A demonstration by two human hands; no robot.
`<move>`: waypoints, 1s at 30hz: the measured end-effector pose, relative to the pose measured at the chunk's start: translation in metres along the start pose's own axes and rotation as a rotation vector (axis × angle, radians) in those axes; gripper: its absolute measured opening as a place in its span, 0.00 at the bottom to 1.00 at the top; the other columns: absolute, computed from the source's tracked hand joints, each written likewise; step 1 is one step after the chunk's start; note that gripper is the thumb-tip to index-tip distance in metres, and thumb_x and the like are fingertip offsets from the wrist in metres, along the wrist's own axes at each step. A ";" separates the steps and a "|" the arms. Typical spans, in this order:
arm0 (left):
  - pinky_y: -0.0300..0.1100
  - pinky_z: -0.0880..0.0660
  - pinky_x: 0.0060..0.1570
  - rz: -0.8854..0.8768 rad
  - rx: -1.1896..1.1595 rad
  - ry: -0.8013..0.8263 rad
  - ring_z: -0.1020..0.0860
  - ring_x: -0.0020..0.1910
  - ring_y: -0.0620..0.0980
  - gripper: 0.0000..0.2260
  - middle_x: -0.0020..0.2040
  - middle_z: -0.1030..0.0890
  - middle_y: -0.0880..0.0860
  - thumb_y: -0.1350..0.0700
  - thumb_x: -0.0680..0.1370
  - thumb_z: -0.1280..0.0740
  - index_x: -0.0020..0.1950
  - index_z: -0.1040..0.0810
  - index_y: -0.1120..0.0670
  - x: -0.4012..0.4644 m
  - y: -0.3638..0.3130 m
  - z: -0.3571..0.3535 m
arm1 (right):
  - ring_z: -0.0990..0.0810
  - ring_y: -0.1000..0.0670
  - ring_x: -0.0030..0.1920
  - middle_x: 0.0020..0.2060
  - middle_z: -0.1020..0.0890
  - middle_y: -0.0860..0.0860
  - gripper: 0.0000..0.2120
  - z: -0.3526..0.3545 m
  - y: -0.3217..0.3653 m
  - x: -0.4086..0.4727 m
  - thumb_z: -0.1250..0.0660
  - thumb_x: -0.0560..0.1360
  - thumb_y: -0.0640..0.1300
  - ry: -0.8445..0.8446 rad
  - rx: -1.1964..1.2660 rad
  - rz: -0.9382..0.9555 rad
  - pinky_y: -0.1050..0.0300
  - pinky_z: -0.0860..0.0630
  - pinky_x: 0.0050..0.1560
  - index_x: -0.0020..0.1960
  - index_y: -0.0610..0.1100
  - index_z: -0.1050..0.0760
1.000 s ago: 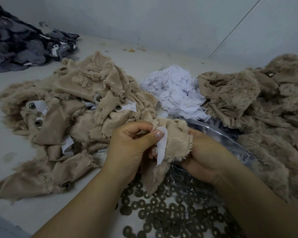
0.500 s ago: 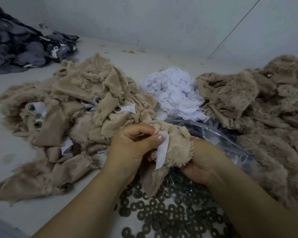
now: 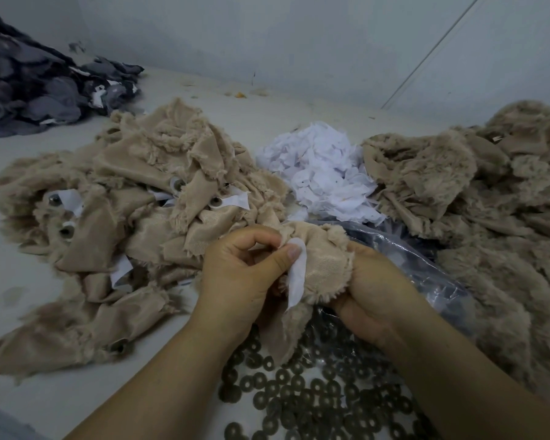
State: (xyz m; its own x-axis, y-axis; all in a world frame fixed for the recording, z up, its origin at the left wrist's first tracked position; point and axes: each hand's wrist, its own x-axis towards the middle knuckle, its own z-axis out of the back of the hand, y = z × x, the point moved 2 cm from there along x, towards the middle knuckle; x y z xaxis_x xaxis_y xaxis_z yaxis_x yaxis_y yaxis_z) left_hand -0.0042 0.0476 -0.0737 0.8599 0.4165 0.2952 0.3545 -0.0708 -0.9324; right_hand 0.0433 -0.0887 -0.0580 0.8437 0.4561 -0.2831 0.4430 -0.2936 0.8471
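Pinching hard: our left hand (image 3: pixel 245 274) presses its thumb on the white patch (image 3: pixel 296 274), fingers curled behind, clamping it to the beige plush piece (image 3: pixel 326 265). Our right hand (image 3: pixel 372 293) grips that piece at its far edge, fingers tucked under. It all hangs just above the dark washers (image 3: pixel 299 392) and the plastic bag (image 3: pixel 432 274). We'd call this seating the backing patch at an eye spot. Next likely comes a washer, so one hand must let go without the patch slipping. Whether an eye post sits under that thumb, we can't tell, since the fingers hide it. The bag's contents are murky too.
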 end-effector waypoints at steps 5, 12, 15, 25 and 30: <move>0.37 0.22 0.34 0.001 0.006 0.027 0.20 0.33 0.46 0.08 0.36 0.17 0.51 0.58 0.69 0.27 0.44 0.20 0.61 -0.001 -0.002 -0.001 | 0.15 0.40 0.53 0.53 0.15 0.38 0.17 0.002 0.002 0.001 0.31 0.72 0.35 0.018 -0.015 0.020 0.48 0.17 0.53 0.61 0.36 0.20; 0.38 0.21 0.47 -0.142 0.174 0.085 0.17 0.47 0.44 0.09 0.47 0.16 0.46 0.60 0.75 0.29 0.50 0.16 0.47 -0.002 -0.007 0.000 | 0.14 0.42 0.50 0.51 0.14 0.39 0.19 0.000 0.002 0.000 0.32 0.70 0.34 0.016 -0.016 0.046 0.52 0.16 0.47 0.60 0.36 0.21; 0.34 0.22 0.44 -0.153 0.209 0.050 0.18 0.43 0.43 0.09 0.43 0.16 0.47 0.64 0.75 0.28 0.44 0.16 0.49 -0.003 -0.003 -0.001 | 0.13 0.43 0.48 0.49 0.14 0.40 0.12 0.001 0.001 0.001 0.35 0.77 0.33 -0.024 -0.004 0.057 0.54 0.16 0.43 0.59 0.38 0.20; 0.35 0.22 0.40 -0.106 0.129 0.030 0.18 0.38 0.45 0.07 0.39 0.17 0.53 0.65 0.76 0.30 0.44 0.17 0.54 -0.002 -0.002 0.001 | 0.15 0.43 0.54 0.53 0.15 0.39 0.13 -0.002 -0.001 -0.001 0.38 0.78 0.33 0.042 -0.021 -0.026 0.53 0.17 0.51 0.58 0.37 0.19; 0.38 0.23 0.44 -0.133 0.135 0.084 0.19 0.43 0.49 0.02 0.42 0.18 0.53 0.61 0.75 0.28 0.44 0.16 0.56 0.000 -0.002 0.001 | 0.27 0.36 0.69 0.64 0.23 0.33 0.19 0.001 -0.002 0.001 0.33 0.70 0.36 0.032 0.033 -0.065 0.43 0.39 0.75 0.60 0.33 0.21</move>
State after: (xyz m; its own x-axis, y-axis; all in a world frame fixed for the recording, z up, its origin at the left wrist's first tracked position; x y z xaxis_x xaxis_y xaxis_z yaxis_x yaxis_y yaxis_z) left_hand -0.0050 0.0483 -0.0717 0.8383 0.3364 0.4290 0.4195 0.1047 -0.9017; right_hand 0.0440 -0.0885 -0.0608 0.8029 0.5018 -0.3217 0.5066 -0.2903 0.8118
